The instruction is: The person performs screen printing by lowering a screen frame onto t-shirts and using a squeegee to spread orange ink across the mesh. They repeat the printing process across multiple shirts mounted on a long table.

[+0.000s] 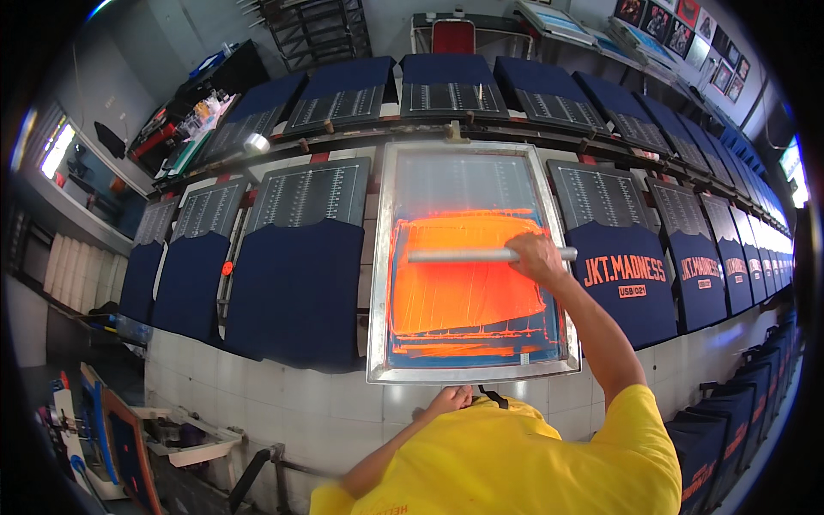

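Note:
A screen printing frame [375, 283] with a silver metal rim lies before me, its mesh covered in bright orange ink [463, 296]. My right hand [538, 257] is closed round the right part of a squeegee [455, 255], whose long grey handle lies crosswise over the ink. Close to my body, just below the frame's near edge, is my left hand [451, 398] with its fingers curled. Whatever it may hold is hidden. Left of the frame, a plain navy shirt [296, 287] is stretched on a board; to its right lies a navy shirt [625, 283] with an orange print.
More boards with navy shirts [451, 70] line a far row behind a metal rail [343, 137]. Printed shirts continue rightward, and others hang at the lower right [717, 438]. Framed screens [120, 438] stand at the lower left. A red chair [453, 37] is at the back.

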